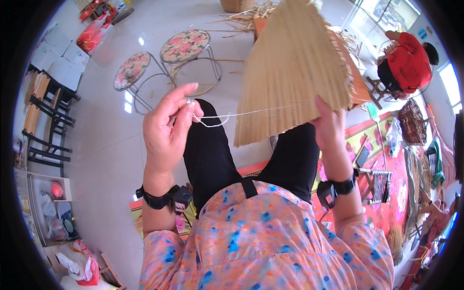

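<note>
Floral stools [184,46] stood left of the straw panel [290,72]; my right hand [330,124] gripped its lower corner, left hand [168,123] pinched some white thread [241,114].

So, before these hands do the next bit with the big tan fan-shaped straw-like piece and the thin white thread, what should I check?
1. Right hand gripping the tan fan-shaped straw-like piece by its edge: ok.
2. Left hand pinching the thin white thread: ok.
3. Thread free of slack: not ok; one strand runs nearly straight, but another droops near the left fingers.
4. Where the thread enters the piece: cannot tell, too fine to see.
5. Round, metal-legged stools with pink-flowered tops apart from the left hand: ok.
</note>
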### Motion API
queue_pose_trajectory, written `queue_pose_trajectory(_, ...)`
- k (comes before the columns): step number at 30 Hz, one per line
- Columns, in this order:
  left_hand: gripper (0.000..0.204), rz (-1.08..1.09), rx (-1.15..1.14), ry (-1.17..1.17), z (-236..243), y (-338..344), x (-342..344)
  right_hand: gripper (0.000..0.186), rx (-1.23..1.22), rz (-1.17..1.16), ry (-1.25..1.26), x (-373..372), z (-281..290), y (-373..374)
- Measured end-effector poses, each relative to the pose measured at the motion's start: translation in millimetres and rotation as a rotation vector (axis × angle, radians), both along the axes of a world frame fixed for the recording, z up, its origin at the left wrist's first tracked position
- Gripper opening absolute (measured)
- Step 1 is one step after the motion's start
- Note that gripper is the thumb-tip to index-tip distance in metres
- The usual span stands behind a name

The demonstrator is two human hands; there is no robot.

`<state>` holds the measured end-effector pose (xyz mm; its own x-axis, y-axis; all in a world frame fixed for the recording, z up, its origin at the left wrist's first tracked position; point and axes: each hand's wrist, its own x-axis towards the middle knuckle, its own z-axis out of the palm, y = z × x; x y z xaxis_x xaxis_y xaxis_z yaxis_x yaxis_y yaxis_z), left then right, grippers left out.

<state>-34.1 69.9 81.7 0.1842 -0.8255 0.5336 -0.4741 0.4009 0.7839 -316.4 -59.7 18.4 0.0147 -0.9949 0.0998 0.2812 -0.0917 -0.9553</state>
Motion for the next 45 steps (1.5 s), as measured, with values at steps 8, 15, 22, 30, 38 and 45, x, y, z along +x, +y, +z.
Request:
queue_pose_trajectory(8, 0.021, -0.117, -0.019, 0.520, -9, -6, 43, 0.038, 0.086, 0.165, 0.285, 40, 17, -26)
queue_pose_trajectory(15, 0.029, -0.202, -0.085, 0.668, 8, -28, 84, 0.039, 0.078, 0.392, 0.536, 72, 52, -65)
queue_pose_trajectory(22, 0.029, -0.004, -0.314, 0.432, 13, -64, 109, 0.033, -0.024, 0.392, 0.642, 84, 53, -63)
queue_pose_trajectory(30, 0.019, -0.060, -0.045, 0.243, -26, -96, 61, 0.025, -0.169, 0.225, 0.808, 89, 50, -35)
queue_pose_trajectory(38, 0.021, -0.132, -0.112, -0.127, -71, -103, 33, 0.019, -0.361, 0.112, 1.015, 106, 31, 4)
queue_pose_trajectory(45, 0.019, -0.110, -0.114, -0.075, -77, -98, 39, 0.008, -0.569, -0.031, 1.221, 102, 23, 6)
